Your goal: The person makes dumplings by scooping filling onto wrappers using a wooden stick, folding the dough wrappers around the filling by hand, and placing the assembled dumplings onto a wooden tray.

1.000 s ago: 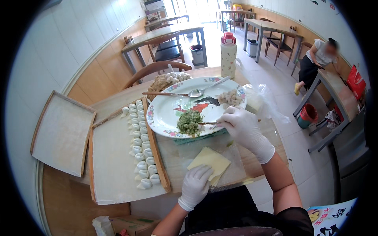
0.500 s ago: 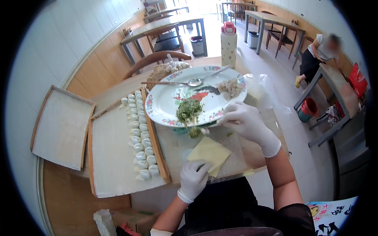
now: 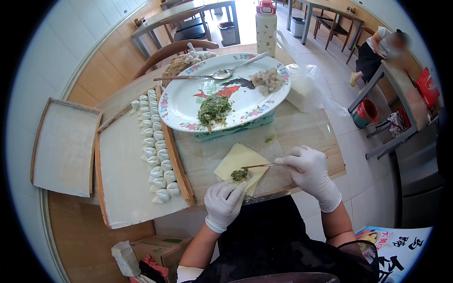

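A stack of pale yellow square wrappers (image 3: 236,156) lies at the table's near edge. On it sits a small lump of green filling (image 3: 239,175), with a whitish bit beside it. My white-gloved left hand (image 3: 223,203) is closed, fingertips pinching the stack's near-left edge by the lump. My right hand (image 3: 309,172), also gloved, grips a thin brown stick (image 3: 259,166) whose tip reaches the lump. Beyond stands an oval flowered plate (image 3: 177,106), propped on a green box (image 3: 236,132). It bears a mound of chopped green filling (image 3: 214,111) and pale, shrimp-like pieces (image 3: 269,81).
Left, a wooden-framed tray (image 3: 125,181) holds rows of folded dumplings (image 3: 160,153); another tray (image 3: 66,146) lies beyond it. A spoon (image 3: 224,74) and a wooden stick (image 3: 188,77) rest across the plate. A bottle (image 3: 266,33) stands behind. Another person (image 3: 373,54) sits far right.
My right hand has come from the plate's edge down to the wrappers. The green lump now rests on the wrappers. My left hand stays at their near edge; the view has shifted slightly.
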`<state>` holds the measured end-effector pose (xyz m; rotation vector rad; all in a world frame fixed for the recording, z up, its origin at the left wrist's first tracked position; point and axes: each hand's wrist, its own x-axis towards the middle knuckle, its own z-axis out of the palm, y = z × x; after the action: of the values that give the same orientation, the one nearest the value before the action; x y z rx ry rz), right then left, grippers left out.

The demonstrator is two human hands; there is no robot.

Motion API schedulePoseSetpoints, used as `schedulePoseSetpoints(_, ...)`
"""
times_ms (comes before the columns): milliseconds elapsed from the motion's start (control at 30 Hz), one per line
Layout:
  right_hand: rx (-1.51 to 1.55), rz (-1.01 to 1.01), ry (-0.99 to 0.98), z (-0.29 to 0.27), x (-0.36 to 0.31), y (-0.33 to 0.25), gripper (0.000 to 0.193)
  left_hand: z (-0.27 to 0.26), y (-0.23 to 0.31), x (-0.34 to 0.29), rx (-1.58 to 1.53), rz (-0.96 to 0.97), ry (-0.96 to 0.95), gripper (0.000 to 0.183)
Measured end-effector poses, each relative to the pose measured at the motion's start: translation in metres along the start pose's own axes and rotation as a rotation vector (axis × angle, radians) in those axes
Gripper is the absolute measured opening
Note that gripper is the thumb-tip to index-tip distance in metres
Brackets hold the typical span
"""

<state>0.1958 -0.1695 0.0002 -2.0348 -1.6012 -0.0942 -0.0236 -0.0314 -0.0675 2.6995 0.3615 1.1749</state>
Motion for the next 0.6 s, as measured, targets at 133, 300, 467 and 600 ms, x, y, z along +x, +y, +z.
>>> schedulePoseSetpoints(133, -0.003, -0.134, 0.015, 0.013, 0.002, -0.007, 0.023, 0.002, 0.004, 0.002, 0.013, 0.023, 0.001, 0.034)
schedulePoseSetpoints(300, 0.039, -0.021, 0.02, 0.006, -0.004, 0.003, 0.022, 0.001, 0.0, 0.0, 0.013, 0.027, 0.002, 0.034)
schedulePoseSetpoints(467, -0.048, 0.016, -0.041, -0.011, -0.008, 0.004, 0.023, 0.0, -0.001, 0.0, 0.013, 0.026, 0.005, 0.034)
schedulePoseSetpoints(600, -0.05, -0.021, -0.031, 0.005, -0.008, -0.004, 0.02, 0.001, 0.001, 0.002, 0.009, 0.048, 0.006, 0.035)
